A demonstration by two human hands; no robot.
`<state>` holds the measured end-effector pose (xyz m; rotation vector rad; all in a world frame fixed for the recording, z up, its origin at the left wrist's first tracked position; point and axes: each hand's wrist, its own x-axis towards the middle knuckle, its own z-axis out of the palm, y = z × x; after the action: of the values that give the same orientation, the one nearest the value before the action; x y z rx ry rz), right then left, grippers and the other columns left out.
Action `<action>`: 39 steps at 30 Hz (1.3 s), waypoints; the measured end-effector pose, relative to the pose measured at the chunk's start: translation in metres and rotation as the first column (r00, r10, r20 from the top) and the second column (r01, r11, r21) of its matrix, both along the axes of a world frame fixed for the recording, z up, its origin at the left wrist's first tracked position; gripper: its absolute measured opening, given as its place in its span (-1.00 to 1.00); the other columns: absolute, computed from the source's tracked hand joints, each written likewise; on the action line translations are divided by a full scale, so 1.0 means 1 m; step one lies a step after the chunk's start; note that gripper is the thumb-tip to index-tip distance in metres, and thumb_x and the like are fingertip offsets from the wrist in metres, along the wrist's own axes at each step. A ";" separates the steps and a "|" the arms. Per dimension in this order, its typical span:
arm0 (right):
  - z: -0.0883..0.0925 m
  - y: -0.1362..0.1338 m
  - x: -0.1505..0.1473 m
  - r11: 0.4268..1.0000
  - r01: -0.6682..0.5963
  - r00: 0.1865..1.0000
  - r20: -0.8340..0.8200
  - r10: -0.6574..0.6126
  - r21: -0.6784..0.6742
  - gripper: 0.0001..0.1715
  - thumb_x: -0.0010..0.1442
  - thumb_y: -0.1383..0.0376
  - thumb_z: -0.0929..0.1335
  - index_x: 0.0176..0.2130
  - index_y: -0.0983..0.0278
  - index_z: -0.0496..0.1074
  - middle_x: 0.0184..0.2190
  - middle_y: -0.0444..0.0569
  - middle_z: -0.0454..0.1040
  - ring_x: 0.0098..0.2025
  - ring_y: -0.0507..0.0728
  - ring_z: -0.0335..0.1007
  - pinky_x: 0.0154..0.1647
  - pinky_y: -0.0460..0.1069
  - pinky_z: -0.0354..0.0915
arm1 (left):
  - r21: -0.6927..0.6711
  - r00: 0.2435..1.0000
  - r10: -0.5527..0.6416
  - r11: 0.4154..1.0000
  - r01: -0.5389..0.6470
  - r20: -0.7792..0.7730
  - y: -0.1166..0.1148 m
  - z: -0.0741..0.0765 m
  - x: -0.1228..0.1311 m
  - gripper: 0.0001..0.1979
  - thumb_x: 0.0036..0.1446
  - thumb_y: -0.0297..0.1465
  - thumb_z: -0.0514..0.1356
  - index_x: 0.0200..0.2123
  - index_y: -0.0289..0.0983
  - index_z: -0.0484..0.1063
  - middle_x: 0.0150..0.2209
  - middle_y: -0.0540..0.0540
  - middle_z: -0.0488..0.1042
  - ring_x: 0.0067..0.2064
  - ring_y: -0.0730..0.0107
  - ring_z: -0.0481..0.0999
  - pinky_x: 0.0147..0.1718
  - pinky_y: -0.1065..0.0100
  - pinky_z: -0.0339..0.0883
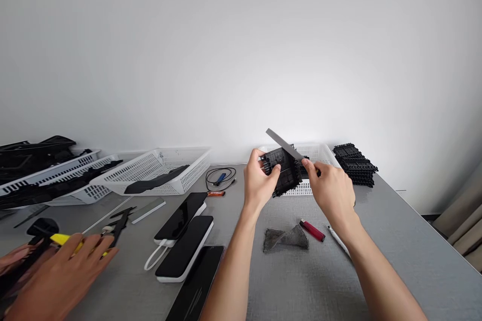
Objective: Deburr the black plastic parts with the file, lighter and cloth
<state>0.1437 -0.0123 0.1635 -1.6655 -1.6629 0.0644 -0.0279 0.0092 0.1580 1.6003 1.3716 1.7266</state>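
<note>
A black plastic part (288, 176) with toothed edges is held up by my left hand (259, 180), its thumb on the near face. My right hand (331, 188) is closed on a flat grey metal file (284, 144), whose blade slants up to the left across the part's upper edge. Behind them is a white basket (326, 154), partly hidden by the part and my hands. On the table below lie a crumpled grey cloth (286, 238), a red lighter (312, 230) and a white pen (339, 242).
Black toothed parts (354, 165) are stacked at the right. Phones (186, 248) lie left of my forearm, with a coiled cable (220, 178) behind. White baskets (196, 165) with black parts line the wall. At lower left, another person's hands (64, 271) hold a yellow-handled tool.
</note>
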 end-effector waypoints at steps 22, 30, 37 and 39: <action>-0.004 0.000 -0.004 0.898 -0.429 0.876 -0.284 0.389 -0.093 -0.27 0.33 -0.22 0.14 -0.59 0.22 0.23 -0.68 -0.15 0.18 -0.59 0.03 0.00 -0.54 -0.04 -0.06 | 0.062 1.000 0.007 0.998 -0.006 -0.010 0.000 -0.002 0.007 -0.61 -0.06 -0.42 0.34 -0.15 -0.16 0.29 -0.27 -0.02 0.55 -0.24 0.29 0.58 -0.23 0.35 0.40; -0.006 0.007 -0.003 0.900 -0.427 0.875 -0.290 0.387 -0.089 -0.29 0.34 -0.19 0.15 -0.61 0.22 0.18 -0.68 -0.16 0.17 -0.58 0.02 -0.02 -0.54 -0.04 -0.06 | 0.052 1.000 0.004 0.999 -0.005 0.017 0.000 -0.003 0.004 -0.64 -0.05 -0.41 0.32 -0.19 -0.16 0.27 -0.37 0.03 0.54 -0.32 0.31 0.57 -0.29 0.35 0.39; -0.001 0.003 0.001 0.994 -0.104 0.991 -0.076 0.106 0.028 -0.28 0.36 -0.20 0.14 -0.54 0.21 0.38 -0.65 -0.06 0.30 -0.56 0.10 0.16 -0.49 -0.02 -0.08 | -0.012 0.996 0.041 0.999 -0.040 0.078 -0.003 0.002 0.004 -0.60 -0.08 -0.38 0.32 -0.18 -0.16 0.22 -0.40 0.03 0.54 -0.38 0.32 0.56 -0.38 0.36 0.38; 0.000 0.004 0.002 0.998 -0.050 0.999 -0.021 0.051 0.049 -0.29 0.37 -0.18 0.14 -0.46 0.21 0.47 -0.61 -0.02 0.36 -0.53 0.12 0.22 -0.47 -0.02 -0.08 | -0.022 0.996 0.035 0.999 -0.033 0.087 -0.004 0.004 0.004 -0.60 -0.08 -0.39 0.31 -0.18 -0.16 0.21 -0.40 0.03 0.54 -0.40 0.32 0.56 -0.39 0.37 0.37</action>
<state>0.1461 -0.0082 0.1631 -1.5822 -1.6772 0.0664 -0.0236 0.0052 0.1619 1.4810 1.3778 1.7744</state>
